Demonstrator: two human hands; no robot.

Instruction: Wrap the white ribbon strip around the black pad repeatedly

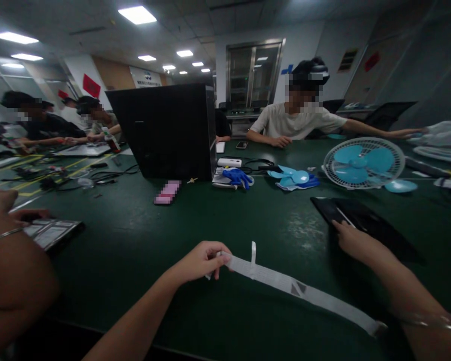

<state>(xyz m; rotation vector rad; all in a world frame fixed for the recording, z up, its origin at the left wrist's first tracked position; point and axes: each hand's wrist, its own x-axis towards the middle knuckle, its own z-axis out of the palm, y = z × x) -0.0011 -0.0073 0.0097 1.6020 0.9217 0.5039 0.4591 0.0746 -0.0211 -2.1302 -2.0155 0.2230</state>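
My left hand (210,260) pinches one end of a long white printed strip (317,297). The strip stretches to the right above the green table, carries a dark patch midway, and has a narrow tab standing up near my fingers. On the right, my right hand (355,243) is at the left edge of a black flat piece (383,225), its fingers closed on that edge. A thin white line or stick (346,218) shows on the black piece beside my fingertips; what it is I cannot tell.
Beyond my hands stand a black computer case (165,133) and a fan with blue blades (363,161). Loose blue blades (291,175), blue-and-white gloves (236,178) and a pink phone-like object (168,192) lie nearby. A neighbour's arm (15,271) is at left; a person (296,120) sits opposite.
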